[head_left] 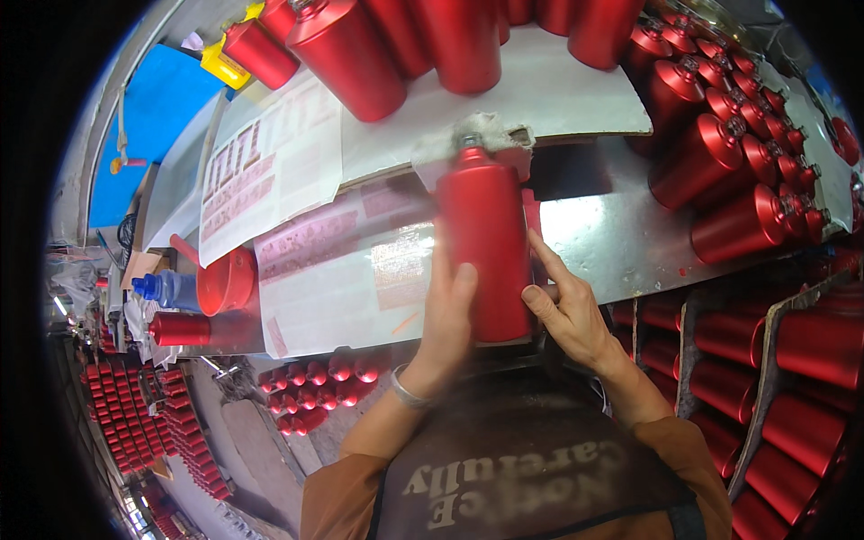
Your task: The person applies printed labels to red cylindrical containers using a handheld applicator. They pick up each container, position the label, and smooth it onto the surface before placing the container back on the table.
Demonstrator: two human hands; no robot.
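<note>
A matte red metal bottle (pixel 484 238) with a narrow threaded neck is between my hands over the table's near edge, its neck pointing away from me. My left hand (pixel 447 301) grips its left side near the base, thumb lying on top. On the opposite side, my right hand (pixel 573 315) holds it with thumb and fingertips near the base; some of these fingers are hidden. Just beyond the neck lies a white fluffy cloth pad (pixel 490 135). Under and left of the bottle is a white sheet with pinkish printed film (pixel 351 261).
Red bottles (pixel 351 58) stand along the far board, and several more crowd the right side (pixel 702 162). Racks of red bottles (pixel 796 396) are at lower right. At left are a printed sheet (pixel 270 162), a red tape dispenser (pixel 225 281), a blue-capped bottle (pixel 171 290) and a lying red bottle (pixel 180 328).
</note>
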